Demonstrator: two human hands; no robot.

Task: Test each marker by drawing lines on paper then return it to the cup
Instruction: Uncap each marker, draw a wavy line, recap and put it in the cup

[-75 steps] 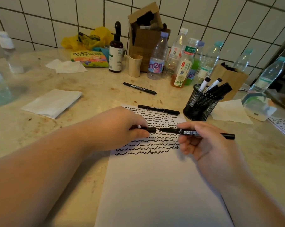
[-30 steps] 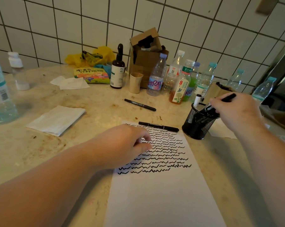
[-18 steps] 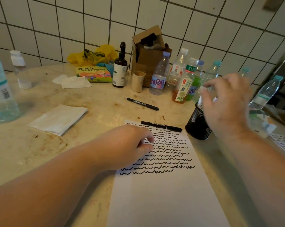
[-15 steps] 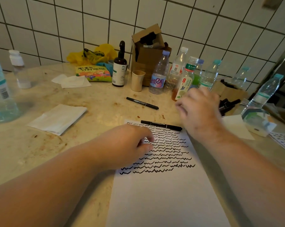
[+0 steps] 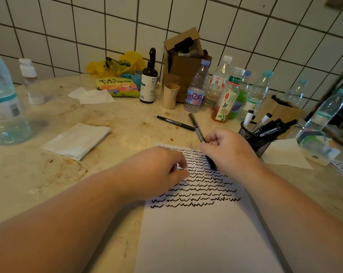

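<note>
Fingers (image 5: 210, 137) of right hand (image 5: 228, 150) gripping marker (image 5: 199, 133)

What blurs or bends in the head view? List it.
Head view: the marker in the right hand is motion-smeared at its upper end; tile lines bow from the wide lens; arms cast soft shadows on the paper; the mesh cup stays sharp.

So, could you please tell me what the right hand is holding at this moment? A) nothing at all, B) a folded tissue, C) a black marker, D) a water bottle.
C: the right hand has its fingers curled round a black marker above the top of the paper, while the mesh cup stands just to its right.
</note>
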